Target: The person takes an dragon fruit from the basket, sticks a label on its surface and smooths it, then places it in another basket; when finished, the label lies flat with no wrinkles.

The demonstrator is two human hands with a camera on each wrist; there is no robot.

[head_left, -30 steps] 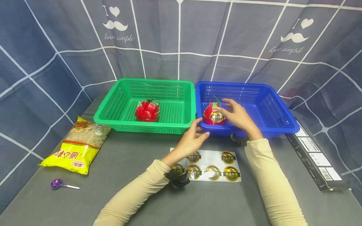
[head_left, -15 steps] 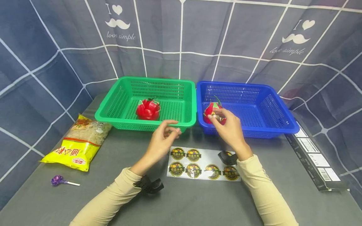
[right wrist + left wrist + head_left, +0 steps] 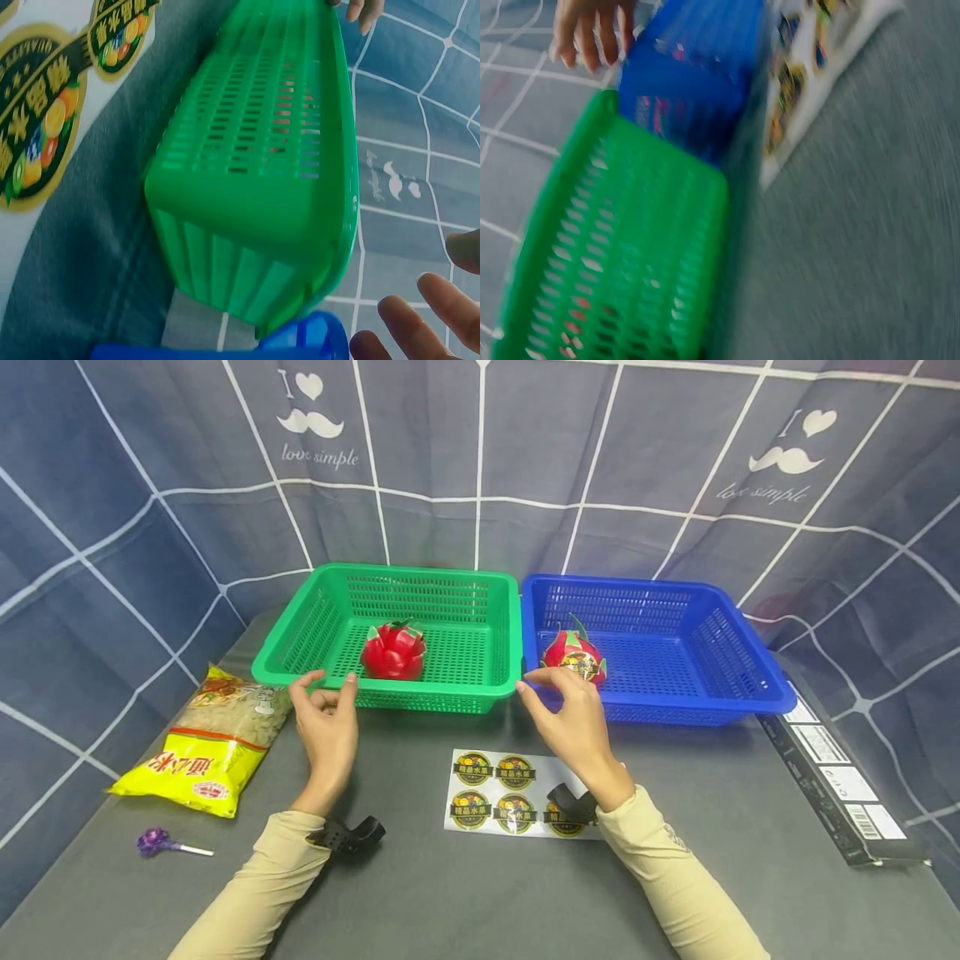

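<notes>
My left hand (image 3: pixel 328 727) is at the front left of the green basket (image 3: pixel 390 696), thumb and index finger spread apart near its rim, holding nothing. A red dragon fruit (image 3: pixel 393 652) sits inside that basket. Near the corner where the green and blue baskets meet is my right hand (image 3: pixel 573 727), fingers relaxed and bare. Behind its knuckles, in the blue basket (image 3: pixel 705 706), lies a second dragon fruit (image 3: pixel 564 647) with a round gold-and-black sticker (image 3: pixel 580 663) on its side. In the right wrist view, the right-hand fingers (image 3: pixel 409 322) are spread beside the baskets.
A sheet of round fruit stickers (image 3: pixel 480 827) lies on the grey table, partly under the right wrist's black strap. At left are a yellow pasta bag (image 3: pixel 206 743) and a purple lollipop (image 3: pixel 153 841). A long black box (image 3: pixel 840 768) lies at right; a checked curtain (image 3: pixel 420 443) hangs behind.
My left hand has moved left from between the baskets to the green basket's front left. My right hand has drawn back from the stickered dragon fruit, leaving it in the blue basket.
</notes>
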